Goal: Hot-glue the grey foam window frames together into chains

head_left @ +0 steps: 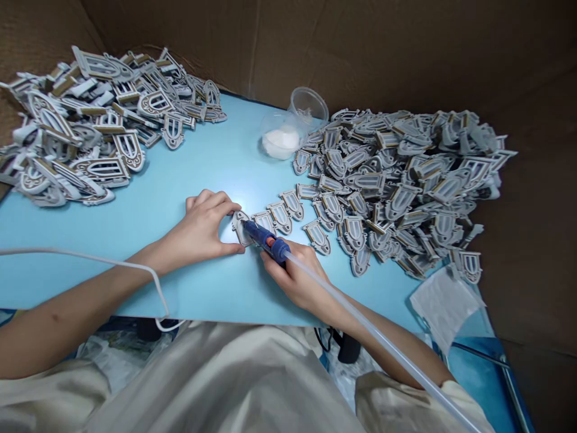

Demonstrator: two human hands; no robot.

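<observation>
My left hand pinches a small grey arched window piece at its ends, between thumb and forefinger, flat on the blue table. In my right hand is a blue glue gun with an orange part. Its nozzle points left and reaches over the piece; whether it touches cannot be made out. A long translucent glue stick runs from the gun's rear over my right forearm. Close by on the right lie several similar arched pieces in a slanting row, the nearest partly hidden by the gun.
Large heaps of arched pieces cover the table's back left and right. Two clear plastic cups stand between them, one with white material inside. A white cable crosses my left forearm. Cardboard walls enclose the blue table.
</observation>
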